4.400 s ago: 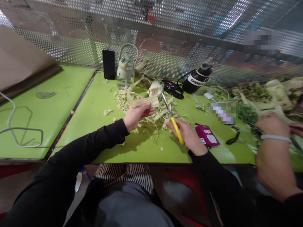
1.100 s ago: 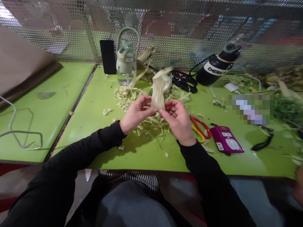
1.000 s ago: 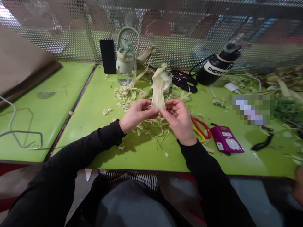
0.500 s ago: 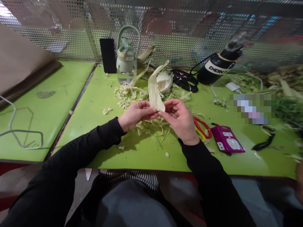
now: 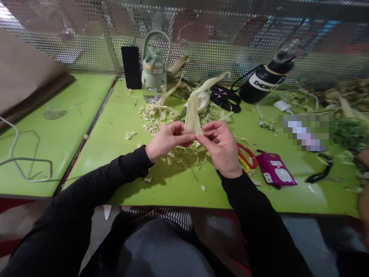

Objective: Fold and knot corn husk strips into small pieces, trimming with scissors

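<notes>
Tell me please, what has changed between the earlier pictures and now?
The right hand has let go of the scissors, now lying on the table beside it, and pinches the husk. The husk's tip has swung right. The left hand still holds it; the phone and green bottle stayed.

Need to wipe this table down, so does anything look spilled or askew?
Pale scraps lie strewn over the green table, and one stray bit sits apart near its front edge. The black bottle appears to lean rightward, though lens distortion may explain that.
</notes>
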